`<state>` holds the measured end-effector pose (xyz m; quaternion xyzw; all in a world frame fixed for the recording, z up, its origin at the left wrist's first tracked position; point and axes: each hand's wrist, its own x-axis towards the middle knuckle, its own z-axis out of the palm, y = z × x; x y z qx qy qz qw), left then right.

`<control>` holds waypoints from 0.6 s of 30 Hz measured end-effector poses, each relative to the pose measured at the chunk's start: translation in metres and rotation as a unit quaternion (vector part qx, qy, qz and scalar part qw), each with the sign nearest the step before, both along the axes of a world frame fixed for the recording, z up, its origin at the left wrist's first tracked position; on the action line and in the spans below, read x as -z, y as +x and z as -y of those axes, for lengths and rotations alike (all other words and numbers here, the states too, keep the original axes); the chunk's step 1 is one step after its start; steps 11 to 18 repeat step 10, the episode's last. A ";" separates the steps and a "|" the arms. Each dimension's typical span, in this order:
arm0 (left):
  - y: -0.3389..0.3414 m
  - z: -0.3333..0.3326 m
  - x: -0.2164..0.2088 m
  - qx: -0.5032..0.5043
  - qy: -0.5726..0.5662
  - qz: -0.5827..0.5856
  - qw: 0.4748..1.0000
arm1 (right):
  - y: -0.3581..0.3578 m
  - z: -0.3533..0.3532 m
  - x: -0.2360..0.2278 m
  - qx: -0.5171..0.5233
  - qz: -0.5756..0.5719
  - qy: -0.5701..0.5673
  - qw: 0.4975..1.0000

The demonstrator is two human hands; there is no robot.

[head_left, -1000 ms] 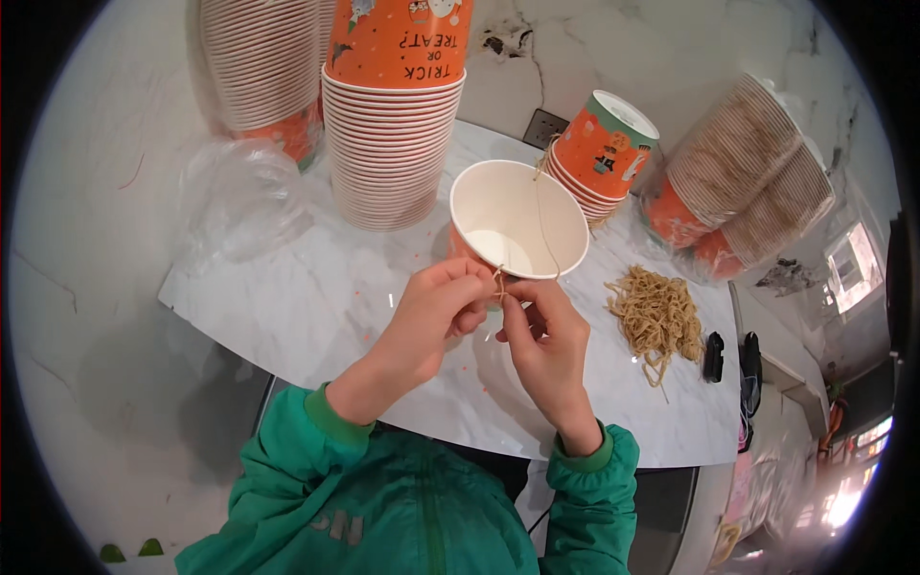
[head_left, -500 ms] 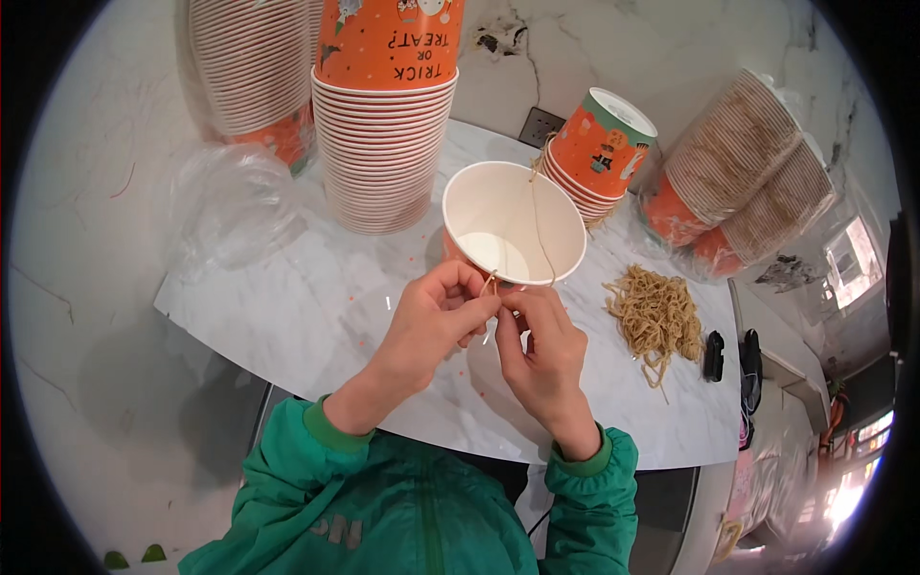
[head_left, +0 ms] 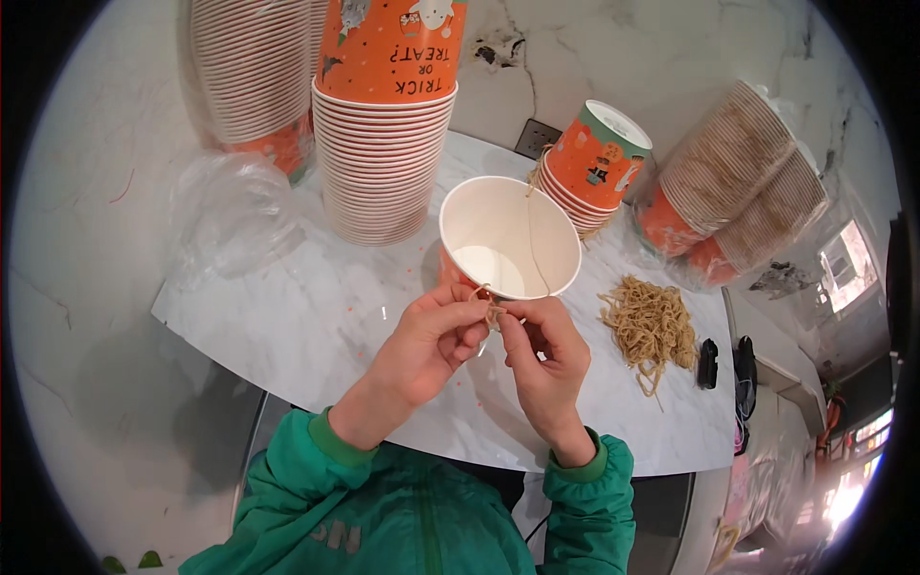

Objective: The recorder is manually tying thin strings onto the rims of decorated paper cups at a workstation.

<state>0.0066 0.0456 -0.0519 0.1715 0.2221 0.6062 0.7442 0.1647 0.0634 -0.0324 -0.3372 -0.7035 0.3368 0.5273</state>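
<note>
A large orange paper bucket (head_left: 508,230), white inside, stands with its mouth up just beyond my hands. A tan string (head_left: 533,235) is fixed at its far rim and hangs across the inside toward the near rim. At that near rim, my left hand (head_left: 431,331) pinches the string between thumb and forefinger. My right hand (head_left: 546,350) meets it, its fingertips closed on the same string. A small loop of string shows between the fingertips; how it is wound is partly hidden by the fingers.
A tall stack of orange buckets (head_left: 383,163) rises behind on the left, beside crumpled clear plastic (head_left: 230,216). Behind right stands a shorter upside-down stack (head_left: 594,163), with wrapped buckets (head_left: 733,172) farther right. A tangled string pile (head_left: 649,321) and a small black object (head_left: 707,364) lie at right.
Both hands have stayed at the near rim while the fingers shifted, and a loop of string now shows more clearly between them. The whole view has tilted slightly.
</note>
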 end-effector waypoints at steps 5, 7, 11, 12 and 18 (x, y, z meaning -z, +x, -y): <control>0.003 0.004 -0.002 -0.025 0.020 -0.040 0.999 | -0.003 -0.002 0.004 0.000 -0.007 0.014 1.000; 0.003 0.005 -0.005 -0.035 0.025 -0.056 0.997 | -0.002 -0.005 0.008 -0.011 0.006 0.045 0.999; 0.002 0.007 -0.003 -0.052 0.038 -0.100 0.993 | -0.007 -0.002 0.009 -0.005 -0.025 0.008 1.000; 0.002 0.007 -0.003 -0.052 0.038 -0.100 0.993 | -0.007 -0.002 0.009 -0.005 -0.025 0.008 1.000; 0.002 0.007 -0.003 -0.052 0.038 -0.100 0.993 | -0.007 -0.002 0.009 -0.005 -0.025 0.008 1.000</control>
